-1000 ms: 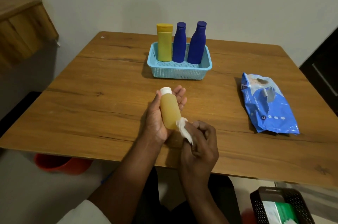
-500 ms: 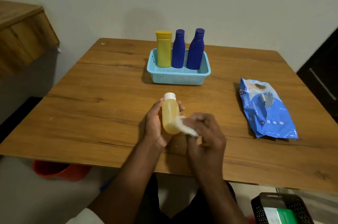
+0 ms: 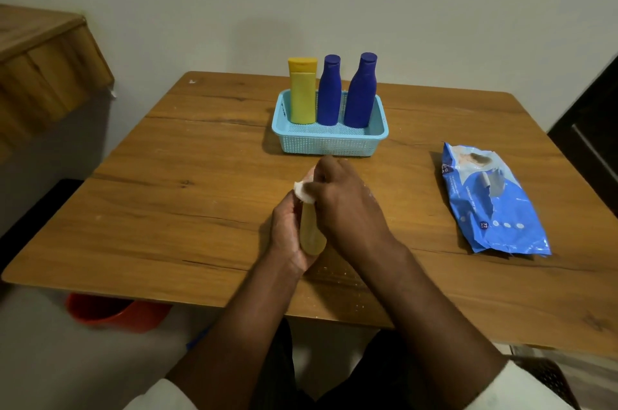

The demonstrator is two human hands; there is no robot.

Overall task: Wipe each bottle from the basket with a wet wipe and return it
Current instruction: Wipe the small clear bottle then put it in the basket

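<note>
My left hand (image 3: pixel 286 235) grips a small amber bottle (image 3: pixel 311 234) over the middle of the wooden table (image 3: pixel 167 209). My right hand (image 3: pixel 344 202) covers the bottle's top and pinches a white wet wipe (image 3: pixel 303 191) against it, hiding the cap. Behind the hands stands a light blue basket (image 3: pixel 329 143). It holds a yellow bottle (image 3: pixel 302 92) on the left and two dark blue bottles (image 3: pixel 329 92) (image 3: pixel 360 92) beside it, all upright.
A blue pack of wet wipes (image 3: pixel 491 202) lies flat on the table's right side. A wooden cabinet (image 3: pixel 43 65) hangs at the left wall. An orange bucket (image 3: pixel 110 311) sits on the floor under the table's near left edge.
My right hand has moved with the wipe from the bottle's bottom up along its body to the cap end. The left hand keeps holding the bottle.
</note>
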